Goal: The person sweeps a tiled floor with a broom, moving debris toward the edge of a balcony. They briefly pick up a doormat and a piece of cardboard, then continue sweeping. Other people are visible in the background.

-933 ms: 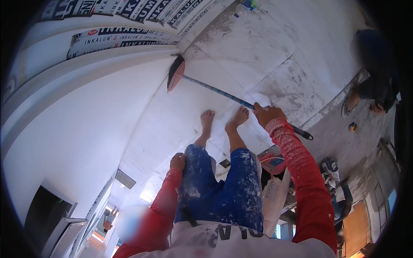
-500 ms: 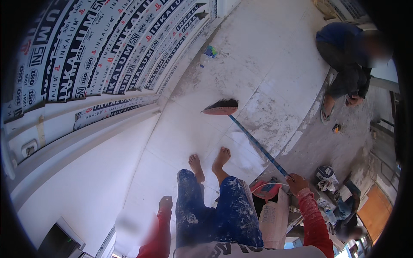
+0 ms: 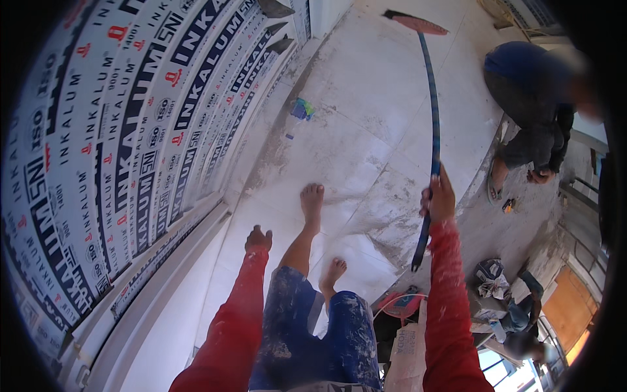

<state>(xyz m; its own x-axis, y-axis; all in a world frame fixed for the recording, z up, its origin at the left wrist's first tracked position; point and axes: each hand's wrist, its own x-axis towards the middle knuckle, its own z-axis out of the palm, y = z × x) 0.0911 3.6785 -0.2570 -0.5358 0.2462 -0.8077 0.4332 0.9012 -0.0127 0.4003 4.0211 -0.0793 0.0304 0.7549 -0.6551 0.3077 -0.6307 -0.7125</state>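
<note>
My right hand (image 3: 441,197) is closed round the lower part of the blue handle of a broom (image 3: 434,111). The handle stretches away from me over the floor, and its near end sticks out below my fist. Its reddish broom head (image 3: 421,25) with dark bristles is raised or laid far ahead, near the top of the view; whether it touches the floor is hard to tell. My left hand (image 3: 258,239) hangs in front of my left side with nothing in it, its fingers loosely bent and slightly apart.
White powder and grey dirt cover parts of the tiled floor (image 3: 366,130). A colourful packet (image 3: 302,110) lies near the left wall of film-wrapped panels (image 3: 157,124). A person (image 3: 532,98) crouches at right. A pink bucket (image 3: 403,304) and cardboard box (image 3: 406,356) stand beside my right leg.
The broom head has swung from the middle floor to far ahead and right. My right hand moved forward with the handle. My left arm came forward, and my left foot stepped ahead.
</note>
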